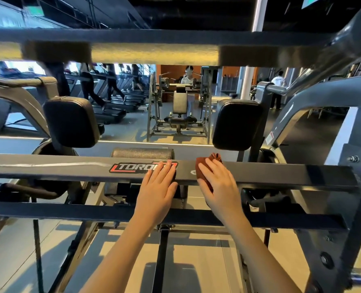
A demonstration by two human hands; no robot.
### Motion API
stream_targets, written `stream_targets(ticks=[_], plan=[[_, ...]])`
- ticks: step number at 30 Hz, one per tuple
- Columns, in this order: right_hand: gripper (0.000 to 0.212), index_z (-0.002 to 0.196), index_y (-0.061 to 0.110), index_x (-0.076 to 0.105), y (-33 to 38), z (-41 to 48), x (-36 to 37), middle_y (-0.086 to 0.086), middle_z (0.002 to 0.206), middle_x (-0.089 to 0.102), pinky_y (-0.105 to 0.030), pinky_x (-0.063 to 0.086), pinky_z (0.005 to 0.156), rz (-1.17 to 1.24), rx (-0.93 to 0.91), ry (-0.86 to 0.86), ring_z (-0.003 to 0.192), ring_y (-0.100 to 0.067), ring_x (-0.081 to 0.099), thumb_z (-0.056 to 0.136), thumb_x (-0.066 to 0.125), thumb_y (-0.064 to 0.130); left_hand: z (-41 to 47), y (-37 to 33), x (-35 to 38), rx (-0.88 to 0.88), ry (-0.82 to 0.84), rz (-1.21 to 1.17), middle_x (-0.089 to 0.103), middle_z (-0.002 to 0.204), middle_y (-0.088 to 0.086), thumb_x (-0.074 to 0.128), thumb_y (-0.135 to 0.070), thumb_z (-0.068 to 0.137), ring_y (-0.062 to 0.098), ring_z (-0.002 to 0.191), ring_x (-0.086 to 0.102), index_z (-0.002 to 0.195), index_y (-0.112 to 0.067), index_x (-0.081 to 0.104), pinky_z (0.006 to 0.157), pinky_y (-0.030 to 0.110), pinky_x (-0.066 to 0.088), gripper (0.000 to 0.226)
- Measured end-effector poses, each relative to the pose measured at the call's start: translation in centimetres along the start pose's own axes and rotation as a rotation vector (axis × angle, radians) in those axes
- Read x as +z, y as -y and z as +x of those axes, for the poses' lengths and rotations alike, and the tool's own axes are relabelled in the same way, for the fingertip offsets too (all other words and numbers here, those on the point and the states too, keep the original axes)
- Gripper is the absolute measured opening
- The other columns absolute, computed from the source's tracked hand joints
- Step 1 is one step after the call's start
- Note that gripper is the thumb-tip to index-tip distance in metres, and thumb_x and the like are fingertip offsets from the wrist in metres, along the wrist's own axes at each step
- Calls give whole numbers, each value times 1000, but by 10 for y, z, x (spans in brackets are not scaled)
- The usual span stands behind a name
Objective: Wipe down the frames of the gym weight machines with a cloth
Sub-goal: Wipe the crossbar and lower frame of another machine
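Wiping the crossbar (69,169) of the weight machine: we judge the stroke goes best with the cloth (216,157) flat under even pressure, pushed along the crossbar's whole length and over its edges. Our right hand (219,187), fingers straight and spread, presses the cloth onto the crossbar's top near its middle. Our left hand (157,187), flat and holding nothing, rests on the crossbar just beside it.

A red-and-white logo (133,167) is showing the letters "TORO" on the dark grey metal crossbar (69,168); the left hand (157,187) is covering the rest.
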State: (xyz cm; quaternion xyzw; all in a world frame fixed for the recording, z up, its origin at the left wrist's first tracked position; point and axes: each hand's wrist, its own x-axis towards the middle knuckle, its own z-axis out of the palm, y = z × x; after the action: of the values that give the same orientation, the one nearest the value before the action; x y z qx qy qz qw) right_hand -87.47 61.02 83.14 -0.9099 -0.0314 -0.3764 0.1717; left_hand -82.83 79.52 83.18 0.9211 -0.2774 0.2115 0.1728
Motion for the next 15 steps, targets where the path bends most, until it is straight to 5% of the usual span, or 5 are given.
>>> stream_targets(ticks=[2,6,12,15], plan=[[45,135,16,55,-17,-6,-7,-5,141,53,-41,25,111,-57,-41,-25,135,-25,43,93,57,31,0,0,0,1,5,1,-11,155,-16,-15,-54,83,1,143,-18,146,-34,-5,108,19,-24,67],[36,131,13,58,-9,17,1,-7,141,53,-49,19,117,59,219,-152,140,-26,36,98,53,25,2,1,-3,7,9,3,-12,155,-16,-16,-54,82,1,143,-19,146,-35,-7,107,18,-24,67],[38,129,13,60,-1,5,6,-7,139,54,-41,26,112,29,-49,-43,136,-23,40,92,64,18,1,3,-1,1,7,-5,-12,154,-18,-15,-55,82,0,143,-18,145,-35,-7,111,21,-20,66],[35,127,10,61,-29,-2,-8,-9,138,55,-50,35,111,53,132,-188,136,-23,41,92,63,14,2,2,-1,4,8,-4,-13,153,-18,-16,-55,82,1,143,-18,145,-35,-8,112,22,-19,66]])
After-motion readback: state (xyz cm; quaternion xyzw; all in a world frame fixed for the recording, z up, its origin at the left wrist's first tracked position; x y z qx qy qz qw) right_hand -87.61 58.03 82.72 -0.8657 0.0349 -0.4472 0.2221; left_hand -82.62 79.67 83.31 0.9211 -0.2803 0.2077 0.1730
